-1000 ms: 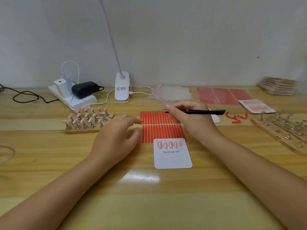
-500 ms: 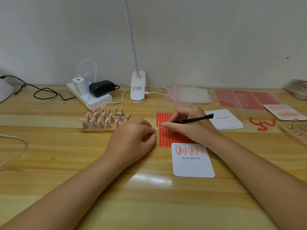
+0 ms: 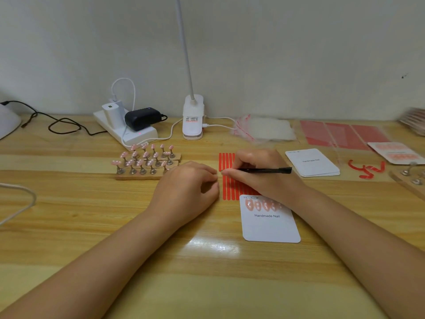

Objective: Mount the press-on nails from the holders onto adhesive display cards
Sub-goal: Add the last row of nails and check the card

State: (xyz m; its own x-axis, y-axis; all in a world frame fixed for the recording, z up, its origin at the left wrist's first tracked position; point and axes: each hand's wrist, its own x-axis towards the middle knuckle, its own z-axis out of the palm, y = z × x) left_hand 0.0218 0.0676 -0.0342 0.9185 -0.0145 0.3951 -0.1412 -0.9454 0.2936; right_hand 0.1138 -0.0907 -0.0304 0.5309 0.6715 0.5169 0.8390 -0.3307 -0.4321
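My right hand (image 3: pixel 262 176) grips black tweezers (image 3: pixel 264 170), their tip at the left edge of a sheet of red adhesive strips (image 3: pixel 226 180). My left hand (image 3: pixel 188 192) rests curled on the table just left of that sheet, fingertips close to the tweezer tip. A white display card (image 3: pixel 271 226) printed "Handmade Nail" lies below the sheet with a row of pink nails along its top. A wooden holder (image 3: pixel 140 176) with several pink nails (image 3: pixel 147 157) on metal stands sits left of my left hand.
A stack of blank white cards (image 3: pixel 312 163) lies to the right. Peeled red backing scraps (image 3: pixel 365 169), red sheets (image 3: pixel 345 134), clear bags (image 3: pixel 264 130), a lamp base (image 3: pixel 193 118) and a power strip (image 3: pixel 128 130) line the back. Another holder (image 3: pixel 411 178) sits at far right.
The view has shifted, so everything sits further right in frame. My right hand lowered the tweezers' tip from above the strips to the sheet's left edge; my left hand closed in beside it.
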